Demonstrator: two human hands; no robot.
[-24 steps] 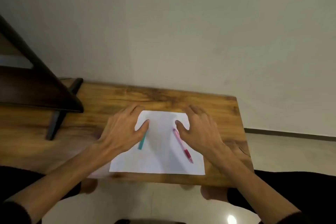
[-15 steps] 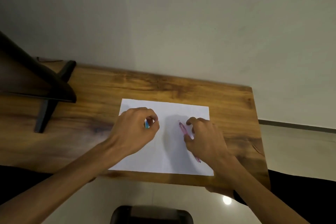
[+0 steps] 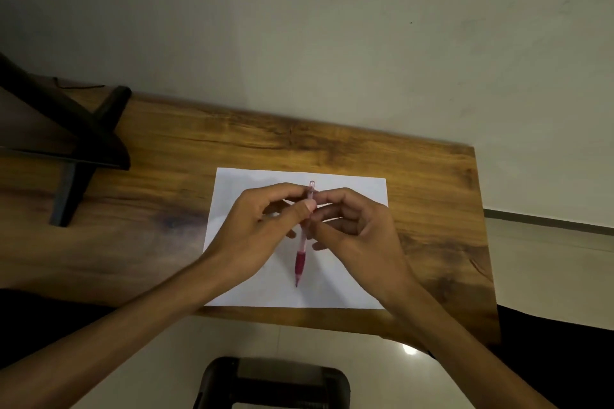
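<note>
- We hold a pink pen [image 3: 302, 244] between both hands, above the middle of a white sheet of paper [image 3: 332, 292], its tip pointing back at us.
- Our left hand [image 3: 265, 229] pinches the upper barrel with curled thumb and fingers; our right hand [image 3: 355, 229] grips it from the other side.
- The paper lies flat on the wooden bench [image 3: 166, 209], with a dark stand [image 3: 83, 143] at far left.

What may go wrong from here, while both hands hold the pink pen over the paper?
1. The left hand and right hand pinch only the upper end of the pink pen; it may slip and fall.
2. Its tip is over the paper and may leave a stray mark.
</note>
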